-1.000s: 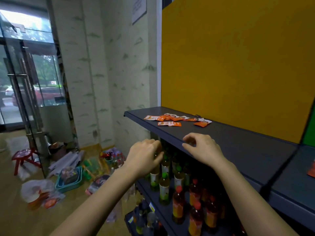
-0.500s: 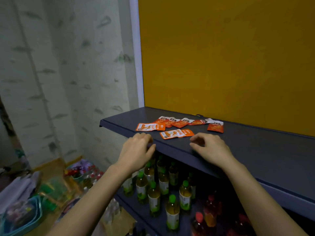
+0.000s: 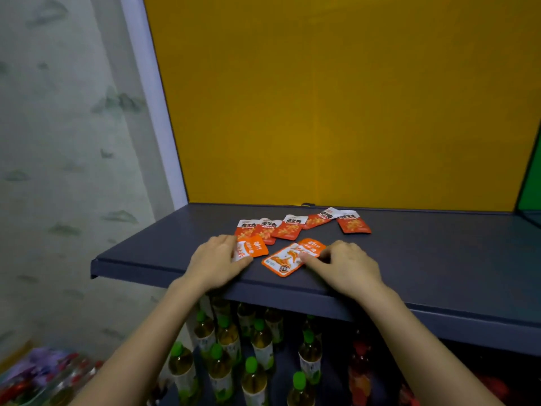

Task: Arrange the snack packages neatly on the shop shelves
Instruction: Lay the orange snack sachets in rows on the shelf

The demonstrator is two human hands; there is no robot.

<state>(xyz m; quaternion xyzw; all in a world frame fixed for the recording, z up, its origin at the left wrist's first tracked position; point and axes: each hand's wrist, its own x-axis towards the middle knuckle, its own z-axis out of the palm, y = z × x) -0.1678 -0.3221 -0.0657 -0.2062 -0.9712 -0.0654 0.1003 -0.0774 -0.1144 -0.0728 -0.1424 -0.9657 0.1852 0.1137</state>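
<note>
Small orange snack packets lie flat on a dark grey shelf (image 3: 424, 259). A row of several red-orange packets (image 3: 288, 228) runs along the back, one more (image 3: 354, 224) at its right end. Two packets lie nearer the front edge. My left hand (image 3: 218, 260) rests on the shelf with its fingers on the left front packet (image 3: 253, 249), covering its left side. My right hand (image 3: 348, 266) lies palm down, fingertips pressing the right edge of the larger front packet (image 3: 291, 257). Neither packet is lifted off the shelf.
A yellow back panel (image 3: 336, 98) rises behind the shelf, with a green panel (image 3: 531, 189) at the far right. Green-capped drink bottles (image 3: 254, 344) stand on the shelf below. A pale patterned wall (image 3: 67, 142) is on the left, with blurred goods (image 3: 38, 376) on the floor.
The view has closed in on the shelf. Both hands moved forward from the shelf's front edge onto its surface and now touch the two front packets.
</note>
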